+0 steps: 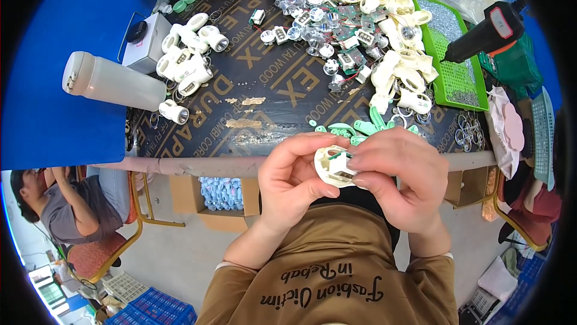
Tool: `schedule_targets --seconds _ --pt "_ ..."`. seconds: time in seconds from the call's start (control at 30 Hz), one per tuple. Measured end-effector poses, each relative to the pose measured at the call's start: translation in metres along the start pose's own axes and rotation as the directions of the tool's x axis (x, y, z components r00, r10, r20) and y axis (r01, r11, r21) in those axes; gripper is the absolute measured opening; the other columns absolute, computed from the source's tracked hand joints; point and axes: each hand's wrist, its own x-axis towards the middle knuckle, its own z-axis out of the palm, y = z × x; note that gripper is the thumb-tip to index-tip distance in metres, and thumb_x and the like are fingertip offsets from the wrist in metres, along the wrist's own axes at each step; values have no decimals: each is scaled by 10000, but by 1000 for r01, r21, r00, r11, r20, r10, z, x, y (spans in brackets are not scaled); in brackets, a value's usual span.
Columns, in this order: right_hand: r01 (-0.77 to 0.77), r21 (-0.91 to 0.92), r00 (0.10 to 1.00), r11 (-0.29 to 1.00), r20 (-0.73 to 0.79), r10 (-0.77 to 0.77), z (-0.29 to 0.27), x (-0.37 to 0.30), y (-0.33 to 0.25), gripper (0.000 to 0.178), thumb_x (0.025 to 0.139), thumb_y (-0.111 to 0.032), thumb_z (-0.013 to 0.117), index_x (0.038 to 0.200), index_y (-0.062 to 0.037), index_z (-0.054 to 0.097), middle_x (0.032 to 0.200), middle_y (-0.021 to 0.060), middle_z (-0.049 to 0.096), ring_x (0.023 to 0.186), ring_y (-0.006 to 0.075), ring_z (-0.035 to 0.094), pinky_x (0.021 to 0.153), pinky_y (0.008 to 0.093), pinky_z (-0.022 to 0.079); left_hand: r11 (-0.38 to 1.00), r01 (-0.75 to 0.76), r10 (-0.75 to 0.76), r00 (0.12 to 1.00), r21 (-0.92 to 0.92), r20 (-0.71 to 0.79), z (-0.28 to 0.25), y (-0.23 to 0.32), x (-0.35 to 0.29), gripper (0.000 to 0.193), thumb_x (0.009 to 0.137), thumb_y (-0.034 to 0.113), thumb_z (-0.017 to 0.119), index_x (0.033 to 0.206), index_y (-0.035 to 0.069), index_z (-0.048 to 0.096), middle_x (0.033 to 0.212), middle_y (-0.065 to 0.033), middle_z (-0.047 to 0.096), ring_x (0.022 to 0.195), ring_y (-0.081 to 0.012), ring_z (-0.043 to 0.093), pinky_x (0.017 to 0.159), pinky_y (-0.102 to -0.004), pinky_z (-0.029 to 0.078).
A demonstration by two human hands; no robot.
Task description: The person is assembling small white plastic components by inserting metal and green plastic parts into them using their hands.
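Note:
In front of my body, above the table's near edge, my left hand (285, 174) is closed around the rim of a cream plastic flashlight housing (324, 173). A white block with a green circuit board (342, 164) sits in the housing's open side. My right hand (404, 174) pinches this block between thumb and fingers; its fingertips partly hide it. Just beyond my hands lie light green plastic pieces (360, 127). A heap of clear lens heads with circuit boards (327, 27) spreads behind them, beside a pile of cream housings (399, 72).
At right, a black power screwdriver (487, 31) lies over a green tray (442, 78) of small metal parts. Metal rings (469, 132) lie near the front edge. Assembled cream flashlights (191, 54), a white bottle (114, 81) and a white box (147, 42) stand left. Another person (72, 205) sits at left.

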Motion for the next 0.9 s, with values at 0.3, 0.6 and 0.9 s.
schedule_targets --seconds 0.3,0.6,0.9 --pt "27 -25 999 999 29 -26 5 -4 5 202 632 -31 706 830 -51 668 810 68 649 728 240 613 636 316 486 999 1 1 999 47 -36 2 1 -2 502 690 -42 714 1138 -42 488 1122 -156 539 1051 -237 548 908 -356 462" --pt "-36 -25 999 999 35 37 12 -16 9 365 633 -45 723 986 -46 628 905 81 583 760 248 566 659 336 464 931 30 -6 998 364 -66 -2 5 -3 380 684 63 747 1034 -4 614 1087 -102 531 962 -167 537 802 -279 458" --pt "49 -56 999 997 -1 -49 17 -16 11 299 626 -62 716 909 -25 626 868 88 583 746 249 573 628 336 462 625 -215 241 968 750 76 -2 15 2 290 662 159 755 872 4 626 856 -103 627 784 -238 587 726 -338 454"
